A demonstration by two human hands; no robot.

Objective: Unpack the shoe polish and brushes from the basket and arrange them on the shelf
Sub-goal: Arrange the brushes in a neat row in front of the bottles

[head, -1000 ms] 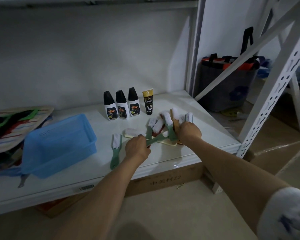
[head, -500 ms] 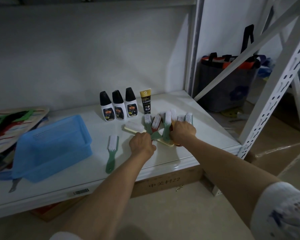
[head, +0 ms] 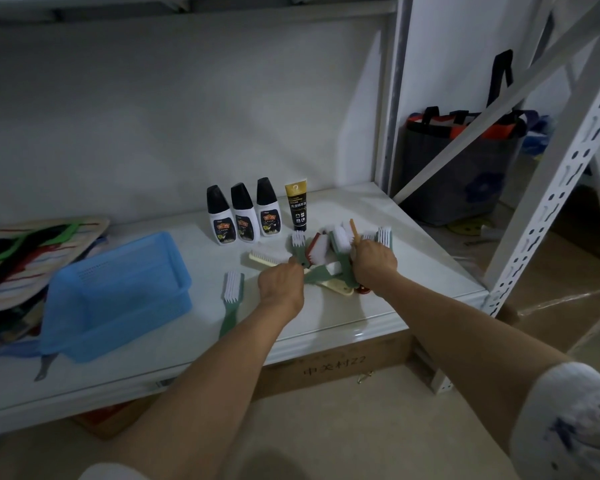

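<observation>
Three white shoe polish bottles [head: 242,213] with black caps stand in a row at the back of the white shelf [head: 413,258], with a black and gold tube [head: 297,206] to their right. In front of them lies a pile of shoe brushes [head: 329,249] with green, red and cream handles. My left hand [head: 280,283] grips green brush handles at the pile's near left. My right hand [head: 373,261] grips brush handles on the pile's right side. One green brush [head: 232,299] lies alone to the left. The blue basket [head: 115,296] sits further left, and nothing shows inside it.
A stack of striped insoles or flat mats [head: 25,258] lies at the shelf's far left. A grey tote bag [head: 465,168] stands on the floor right of the shelf post. A cardboard box [head: 333,368] sits under the shelf. A perforated white upright [head: 548,202] rises at the right.
The brushes in the pile have shifted and fanned differently under both hands. An orange handle now sticks up above my right hand. The lone green brush and bottles stayed put.
</observation>
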